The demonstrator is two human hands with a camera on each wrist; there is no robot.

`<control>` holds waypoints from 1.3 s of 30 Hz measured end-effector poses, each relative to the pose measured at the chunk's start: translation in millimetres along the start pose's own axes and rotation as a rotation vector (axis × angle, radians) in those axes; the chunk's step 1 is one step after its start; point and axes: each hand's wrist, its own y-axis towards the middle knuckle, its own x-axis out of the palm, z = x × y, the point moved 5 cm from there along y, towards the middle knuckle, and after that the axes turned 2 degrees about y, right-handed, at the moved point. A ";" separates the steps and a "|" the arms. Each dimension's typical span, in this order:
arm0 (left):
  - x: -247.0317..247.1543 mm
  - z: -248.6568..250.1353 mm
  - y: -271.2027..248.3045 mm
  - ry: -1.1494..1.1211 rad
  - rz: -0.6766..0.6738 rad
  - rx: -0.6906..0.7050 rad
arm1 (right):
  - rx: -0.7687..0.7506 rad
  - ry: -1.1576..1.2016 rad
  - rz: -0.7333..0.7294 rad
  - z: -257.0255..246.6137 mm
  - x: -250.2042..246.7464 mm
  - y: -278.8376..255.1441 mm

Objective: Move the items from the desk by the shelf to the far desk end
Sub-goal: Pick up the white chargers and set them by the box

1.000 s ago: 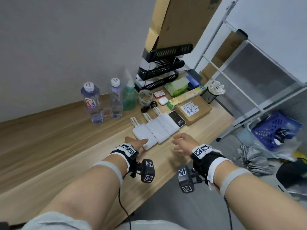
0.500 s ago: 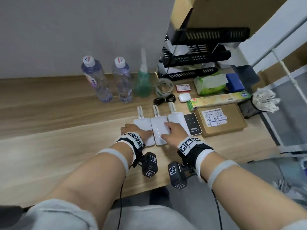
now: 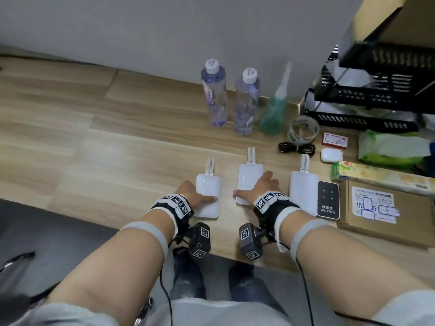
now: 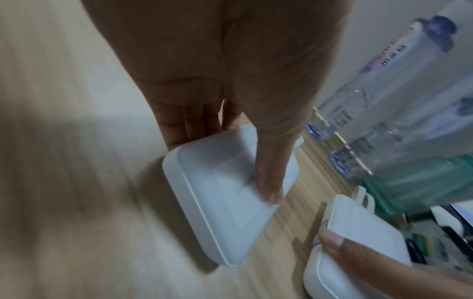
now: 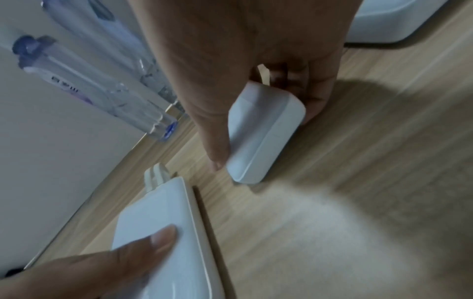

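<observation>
Step in hand: as both hands hold a white unit each, we judge the carry toward the far bench end to be starting.
Left hand point(image 3: 188, 195): thumb on top, fingers point(image 4: 189, 125) curled round the far edge of the left white unit point(image 3: 208, 196), which sits just off the bench point(image 3: 70, 142), tilted.
Right hand point(image 3: 261, 188): thumb and fingers pinch the sides of the middle white unit point(image 3: 249, 175) (its underside is hidden, so we cannot tell if it is lifted).
Method: we would lift both units level, keep them apart, and clear the bottles.
Third white unit point(image 3: 303, 191): lies flat, untouched, beside a black device point(image 3: 328, 200).
Count, white units: three.
Count, water bottles point(image 3: 214, 95): two.
Count, green bottle point(image 3: 273, 114): one.
Count, tape roll point(image 3: 303, 130): one.
</observation>
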 end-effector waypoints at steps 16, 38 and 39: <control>-175.0 -194.1 -51.2 -1.071 0.290 0.036 | -0.344 0.508 -0.451 -221.9 90.1 -107.6; -418.5 -529.0 -36.3 -1.776 0.484 0.140 | -0.472 0.630 -0.753 -576.9 338.5 -285.3; -429.2 -538.1 -29.9 -1.769 0.492 0.143 | -0.469 0.634 -0.768 -590.9 350.3 -285.4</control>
